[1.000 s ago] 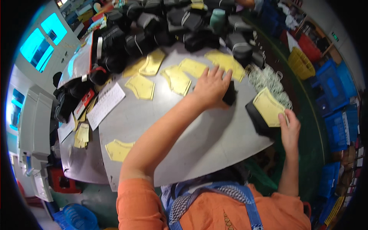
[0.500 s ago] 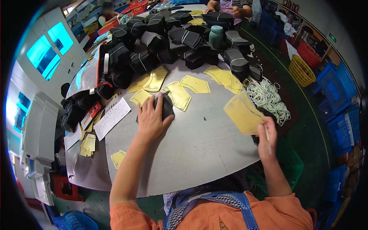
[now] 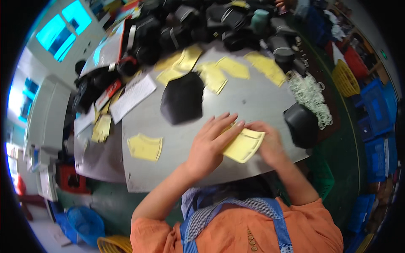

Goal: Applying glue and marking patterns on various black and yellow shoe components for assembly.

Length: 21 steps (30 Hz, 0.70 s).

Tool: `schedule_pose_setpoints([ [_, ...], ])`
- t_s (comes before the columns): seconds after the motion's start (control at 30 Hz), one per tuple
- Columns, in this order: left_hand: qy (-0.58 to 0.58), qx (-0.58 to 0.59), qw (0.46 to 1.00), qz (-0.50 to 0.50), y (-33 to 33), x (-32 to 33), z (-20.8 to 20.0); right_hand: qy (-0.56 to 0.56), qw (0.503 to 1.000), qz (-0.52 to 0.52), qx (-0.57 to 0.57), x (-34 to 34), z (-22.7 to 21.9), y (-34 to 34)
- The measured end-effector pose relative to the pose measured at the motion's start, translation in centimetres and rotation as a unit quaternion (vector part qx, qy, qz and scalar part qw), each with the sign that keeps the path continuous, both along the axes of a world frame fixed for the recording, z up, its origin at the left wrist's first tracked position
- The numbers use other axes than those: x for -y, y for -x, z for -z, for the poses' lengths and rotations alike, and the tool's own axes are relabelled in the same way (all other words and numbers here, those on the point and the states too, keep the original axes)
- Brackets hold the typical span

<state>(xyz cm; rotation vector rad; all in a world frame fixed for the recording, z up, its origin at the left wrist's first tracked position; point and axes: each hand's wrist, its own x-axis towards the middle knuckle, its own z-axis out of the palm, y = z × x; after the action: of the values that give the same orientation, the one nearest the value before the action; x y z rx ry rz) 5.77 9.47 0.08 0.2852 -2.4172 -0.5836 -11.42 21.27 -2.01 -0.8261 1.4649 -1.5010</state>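
Observation:
A curved yellow pattern piece (image 3: 244, 146) with slots along its edge is held over the near part of the table. My left hand (image 3: 209, 145) grips it from the left, fingers lying across its top. From the right, my right hand (image 3: 270, 142) holds its other side, with the fingertips partly hidden behind it. Whether a thin stick is still in that hand cannot be seen. Beyond my left hand a black sheet piece (image 3: 182, 99) lies flat on the table. Another black piece (image 3: 302, 125) rests at the table's right edge. A separate yellow pattern (image 3: 145, 147) lies to the left.
Several yellow patterns (image 3: 234, 67) are spread along the far side of the grey table (image 3: 202, 168). Behind them stand tied bundles of black pieces (image 3: 228, 19) and a green jar (image 3: 260, 21). Pale cord (image 3: 310, 95) is heaped at right. Written paper (image 3: 134, 97) lies at left.
My left hand has let go of the black stack and come nearer, onto the yellow pattern. My right hand has brought that pattern left from the table's right edge. The view has shifted.

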Motion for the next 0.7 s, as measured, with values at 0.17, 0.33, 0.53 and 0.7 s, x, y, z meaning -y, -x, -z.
schedule_pose_setpoints([
  [0.17, 0.082, 0.049, 0.995, -0.015, -1.8, -1.2, 0.4, -0.07, 0.984, -0.137, -0.091, -2.0, -2.9, 0.7],
  [0.33, 0.029, 0.207, 0.942, -0.262, -5.9, 1.8, 1.4, -0.081, 0.973, 0.052, -0.208, -2.2, -2.8, 2.4],
  [0.53, -0.021, 0.239, 0.969, -0.054, -8.3, -3.4, 0.3, -0.068, 0.982, -0.011, -0.175, -1.0, -3.7, 3.1],
  [0.7, -0.044, 0.04, 0.995, -0.083, -5.5, -4.6, 2.0, -0.049, 0.962, -0.114, -0.241, 1.0, -1.5, -0.8],
])
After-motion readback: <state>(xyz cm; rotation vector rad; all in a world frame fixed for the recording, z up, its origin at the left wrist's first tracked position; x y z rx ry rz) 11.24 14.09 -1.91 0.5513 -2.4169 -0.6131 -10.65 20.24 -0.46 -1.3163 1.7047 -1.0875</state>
